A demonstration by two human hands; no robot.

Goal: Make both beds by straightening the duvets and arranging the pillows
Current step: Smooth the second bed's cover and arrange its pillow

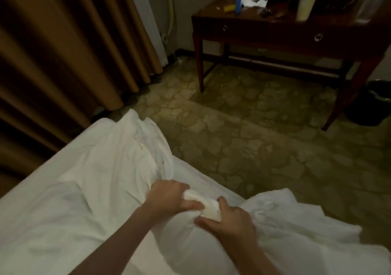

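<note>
Your left hand [169, 195] and right hand [229, 218] both grip a bunched fold of the white duvet [88, 190] at the bed's edge, fingers curled into the cloth. The duvet lies rumpled across the bed, spilling toward the carpet [254, 147]. Things on the desk [275, 31] are too dim to identify; no pillows show.

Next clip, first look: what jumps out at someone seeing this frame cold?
Low in the middle, the left hand and the right hand grip one bunched fold of the rumpled white duvet, which fills the lower left and spills toward the patterned carpet. At the upper right stands a dark wooden desk with clutter on top, and brown curtains hang along the left.
</note>
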